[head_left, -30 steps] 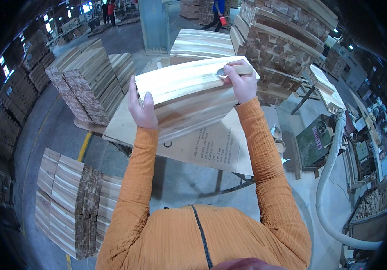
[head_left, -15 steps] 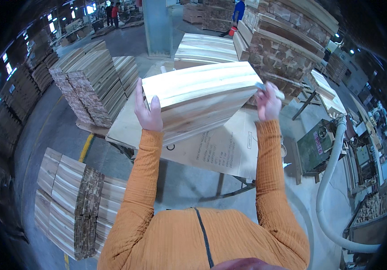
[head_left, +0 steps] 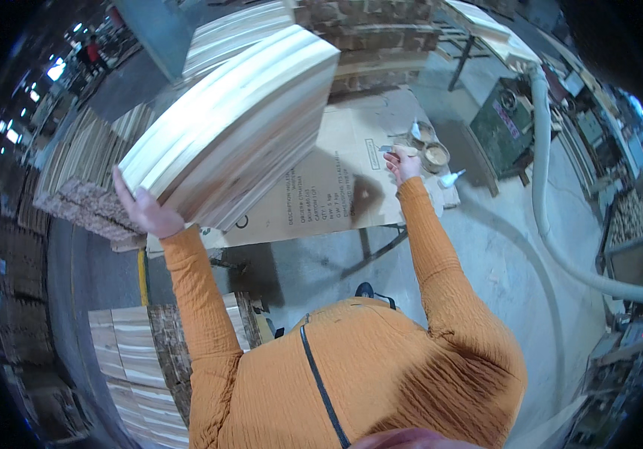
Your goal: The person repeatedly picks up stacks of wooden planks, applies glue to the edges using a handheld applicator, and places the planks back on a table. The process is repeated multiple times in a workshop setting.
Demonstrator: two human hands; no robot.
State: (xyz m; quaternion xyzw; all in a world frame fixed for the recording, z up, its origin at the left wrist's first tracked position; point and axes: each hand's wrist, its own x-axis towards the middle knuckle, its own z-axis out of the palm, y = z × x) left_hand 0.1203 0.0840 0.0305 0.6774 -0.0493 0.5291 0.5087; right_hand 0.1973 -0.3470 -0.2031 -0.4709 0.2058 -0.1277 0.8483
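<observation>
At the left end of a pale striped wooden panel (head_left: 250,127), my left hand (head_left: 155,213) has its fingers and thumb set about the corner. The panel is thick and lies slanting across a cardboard-covered table (head_left: 340,176). My right hand (head_left: 406,163) is closed on a small putty knife (head_left: 386,149), whose short bluish blade points left; most of its handle is hidden in the fingers. Right beside that hand is a round pot (head_left: 436,156) of tan paste. Another pot (head_left: 424,133) sits just behind it, and a white nozzle bottle (head_left: 451,178) lies at the table's right edge.
Stacked boards stand at the left (head_left: 89,172), lower left (head_left: 134,367) and behind the table (head_left: 366,45). A green machine (head_left: 502,116) and a pale hose (head_left: 542,179) are on the right. A blue-grey pillar (head_left: 153,34) rises at the back.
My right hand has moved with the putty knife from the panel's right end down beside the paste pots. The view has turned toward the right; my left hand stays at the panel's left end.
</observation>
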